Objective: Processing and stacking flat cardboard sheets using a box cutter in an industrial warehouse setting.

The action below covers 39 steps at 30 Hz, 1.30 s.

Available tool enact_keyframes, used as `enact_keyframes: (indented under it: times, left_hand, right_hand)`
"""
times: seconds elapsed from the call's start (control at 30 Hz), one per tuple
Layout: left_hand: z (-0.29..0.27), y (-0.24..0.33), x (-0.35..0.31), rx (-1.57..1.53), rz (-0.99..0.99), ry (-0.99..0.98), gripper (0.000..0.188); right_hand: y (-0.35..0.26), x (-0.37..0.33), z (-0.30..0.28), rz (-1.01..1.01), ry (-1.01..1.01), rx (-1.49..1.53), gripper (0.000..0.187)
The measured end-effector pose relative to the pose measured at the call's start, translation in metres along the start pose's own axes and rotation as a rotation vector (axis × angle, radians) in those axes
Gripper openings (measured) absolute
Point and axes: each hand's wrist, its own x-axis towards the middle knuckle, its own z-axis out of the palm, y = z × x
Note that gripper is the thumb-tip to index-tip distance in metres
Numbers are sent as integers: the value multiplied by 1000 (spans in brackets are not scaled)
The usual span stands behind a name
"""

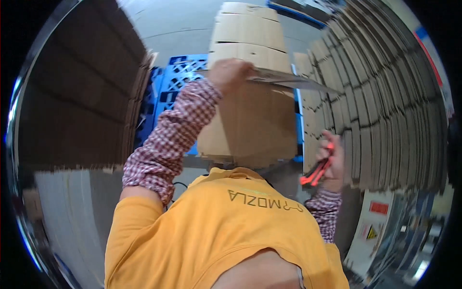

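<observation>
In front of me, flattened cardboard boxes [257, 120] lie stacked. My left hand [232, 74] is closed on the edge of a cardboard sheet [288, 80], which is lifted at a tilt over the stack and seen nearly edge-on. To the right of the stack, my right hand [334, 156] is wrapped round a red-and-black utility knife [317, 171], held low and apart from the cardboard. The fingers of my left hand are partly hidden, and whether a blade is out cannot be made out.
Blue plastic pallets [185, 65] show beneath and beside the stack. A tall dark pile of cardboard [77, 96] rises on the left. On the right stand many flattened boxes [385, 115] in tight rows. Another blue pallet [298, 14] lies at the far side.
</observation>
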Motion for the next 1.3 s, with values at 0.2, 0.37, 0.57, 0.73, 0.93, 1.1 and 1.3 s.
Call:
enact_keyframes:
  times: [0.2,0.37,0.57,0.73,0.93,1.1,1.3]
  left_hand:
    - [7,-13,48,89,73,10,33]
    - [-1,-17,73,118,18,-64,39]
    - [-13,-19,85,159,17,-28,48]
    - [-2,-32,84,121,23,30,49]
    - [7,-3,57,-131,487,597,23]
    - [112,-26,-117,-264,236,-181,62]
    - [199,-54,-240,126,-150,-349,79]
  right_hand:
    - [68,-39,72,138,11,58,37]
    - [50,-10,83,25,18,12,32]
    - [10,91,118,-225,-14,-206,27]
    - [-7,153,142,-496,93,-491,25]
    - [-49,164,132,-467,444,-928,33]
    - [-50,151,125,-504,236,-852,33]
    - [-38,116,107,-384,131,-813,33]
